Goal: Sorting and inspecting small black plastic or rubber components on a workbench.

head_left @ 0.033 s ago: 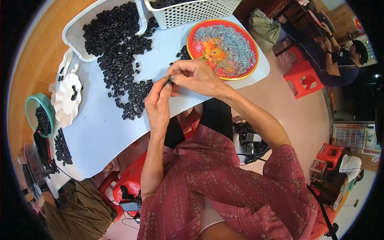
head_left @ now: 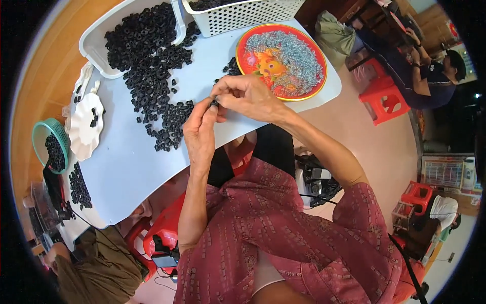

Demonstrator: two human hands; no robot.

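Observation:
Over the near edge of the pale blue table (head_left: pixel 126 167), my two hands meet fingertip to fingertip. My left hand (head_left: pixel 201 134) is closed, pinching a small black plastic part (head_left: pixel 214 103) between thumb and fingers. From the right, my right hand (head_left: pixel 248 99) closes its thumb and fingers on the same part; whether a smaller piece is also between them is hidden. Left of my hands spreads a heap of similar black parts (head_left: pixel 152 96). Beyond my right hand lies a red round tray (head_left: pixel 240 53) with a flower print, carrying many small shiny silvery pieces (head_left: pixel 304 61).
A white bin (head_left: pixel 91 48) spills black parts at the far left, beside a white perforated basket (head_left: pixel 243 19). Farther left are a white scalloped dish (head_left: pixel 83 126) and a green basket (head_left: pixel 38 142). A person in brown (head_left: pixel 101 268) sits lower left; another (head_left: pixel 430 81) works at upper right near red stools (head_left: pixel 382 104).

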